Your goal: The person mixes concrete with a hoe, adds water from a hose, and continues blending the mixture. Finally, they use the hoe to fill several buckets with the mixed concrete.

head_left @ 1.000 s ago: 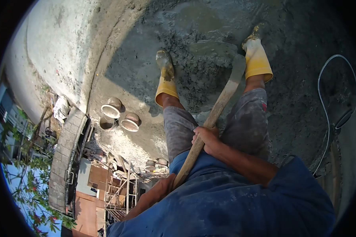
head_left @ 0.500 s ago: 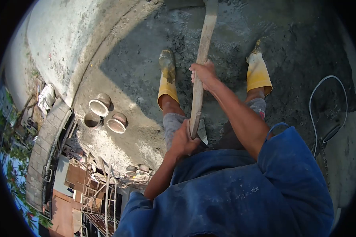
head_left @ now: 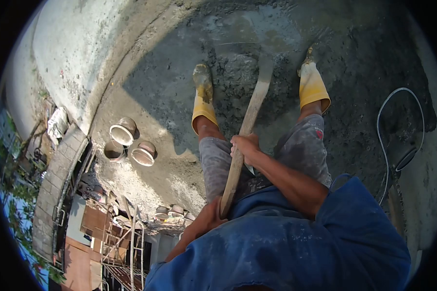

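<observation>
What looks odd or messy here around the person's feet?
Both yellow boots are smeared with wet grey cement. A loose cable loops on the floor beside them.

Wet concrete (head_left: 238, 68) hides the hoe blade (head_left: 238, 48); boot toes (head_left: 202, 77) caked.

My right hand (head_left: 245, 147) is clenched ahead of my body; my left hand (head_left: 210, 218) is fisted against my chest.
</observation>
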Available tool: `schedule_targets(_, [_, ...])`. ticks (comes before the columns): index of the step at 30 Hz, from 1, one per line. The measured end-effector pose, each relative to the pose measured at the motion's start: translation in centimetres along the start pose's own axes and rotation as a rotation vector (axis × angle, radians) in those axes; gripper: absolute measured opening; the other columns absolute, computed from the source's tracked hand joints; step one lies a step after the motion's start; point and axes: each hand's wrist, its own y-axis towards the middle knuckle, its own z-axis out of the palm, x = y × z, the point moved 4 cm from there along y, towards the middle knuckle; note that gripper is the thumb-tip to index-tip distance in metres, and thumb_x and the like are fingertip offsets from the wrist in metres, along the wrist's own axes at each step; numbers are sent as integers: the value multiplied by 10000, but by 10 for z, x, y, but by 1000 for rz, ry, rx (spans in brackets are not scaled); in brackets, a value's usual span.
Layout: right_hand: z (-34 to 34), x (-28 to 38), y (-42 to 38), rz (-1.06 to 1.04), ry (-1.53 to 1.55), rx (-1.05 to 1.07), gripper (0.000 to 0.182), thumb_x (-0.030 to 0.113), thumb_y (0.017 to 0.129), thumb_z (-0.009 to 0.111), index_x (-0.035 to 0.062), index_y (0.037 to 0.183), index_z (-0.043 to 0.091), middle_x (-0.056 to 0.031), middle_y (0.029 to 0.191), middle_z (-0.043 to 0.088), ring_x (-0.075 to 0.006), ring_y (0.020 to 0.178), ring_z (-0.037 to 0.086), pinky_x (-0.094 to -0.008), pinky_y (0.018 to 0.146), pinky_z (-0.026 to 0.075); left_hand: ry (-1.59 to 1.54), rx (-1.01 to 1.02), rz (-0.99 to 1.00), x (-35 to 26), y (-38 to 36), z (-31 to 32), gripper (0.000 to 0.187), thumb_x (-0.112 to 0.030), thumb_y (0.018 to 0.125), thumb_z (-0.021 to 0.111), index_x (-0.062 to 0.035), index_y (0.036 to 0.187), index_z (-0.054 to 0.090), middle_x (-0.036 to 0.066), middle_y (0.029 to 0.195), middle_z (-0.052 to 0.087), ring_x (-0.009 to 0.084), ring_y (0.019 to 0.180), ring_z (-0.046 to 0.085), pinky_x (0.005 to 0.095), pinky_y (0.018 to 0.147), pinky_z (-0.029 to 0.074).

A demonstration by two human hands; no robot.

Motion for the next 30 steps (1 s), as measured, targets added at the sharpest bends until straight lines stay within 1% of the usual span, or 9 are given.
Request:
schedule_targets(2, [-3,-42,-60,38,76,-14,204,-43,703,640,7,773,455,-96,589,500,-226,470,564,-385,423,508,-8,57,-47,64,-20,21,563,-201,715,672,-30,1208,460,247,980,615,388,976,611,417,855,459])
schedule_targets(5, [-7,-67,-84,123,82,18,250,-57,705,638,11,819,426,-94,623,498,-222,488,558,-396,441,506,84,71,-114,48,-76,13,553,-222,728,679,-41,1207,469,254,992,619,390,991,612,422,858,462])
schedule_targets(9, [2,15,-23,-86,265,133,253,-42,707,617,38,850,425,-74,627,485,-190,473,526,-353,418,466,78,47,-86,-45,-12,-32,647,-171,632,705,-45,1216,457,251,980,616,416,956,602,435,830,475])
schedule_targets(12, [7,109,13,-319,144,119,205,-18,717,616,50,774,431,-56,611,477,-172,458,513,-330,390,439,119,-182,259,-78,69,-41,637,-124,632,638,-22,1231,445,228,964,613,349,917,618,391,803,479])
schedule_targets(14, [3,151,42,-342,53,123,172,-16,725,614,29,790,461,-66,625,497,-173,465,521,-333,397,454,111,-233,163,-113,108,-40,585,-138,653,688,-25,1173,446,243,930,618,409,910,615,419,796,478])
schedule_targets(17, [-4,177,50,-363,-109,18,108,-28,705,614,-13,754,519,-89,606,520,-190,459,533,-349,395,466,-31,-174,125,-138,125,-26,543,-125,669,665,-4,1152,447,220,916,615,379,885,623,403,782,477])
schedule_targets(20, [-13,145,53,-257,-115,0,87,-35,710,601,-35,756,528,-104,614,528,-195,466,536,-352,413,479,22,-155,104,-136,105,-18,600,-144,651,654,-7,1194,439,213,954,600,342,917,603,388,807,467])
schedule_targets(26, [-20,45,44,-48,39,6,76,-29,710,588,-15,698,514,-97,595,509,-209,469,536,-369,415,471,107,-53,46,-81,46,-19,649,-150,658,684,-11,1239,431,229,1002,607,375,971,598,394,869,453])
schedule_targets(30, [-17,-3,0,89,223,95,150,-21,710,624,19,688,481,-91,582,488,-223,488,542,-402,463,497,263,-18,-83,-58,6,-23,592,-162,663,696,-24,1184,448,258,943,614,420,906,606,434,788,476])
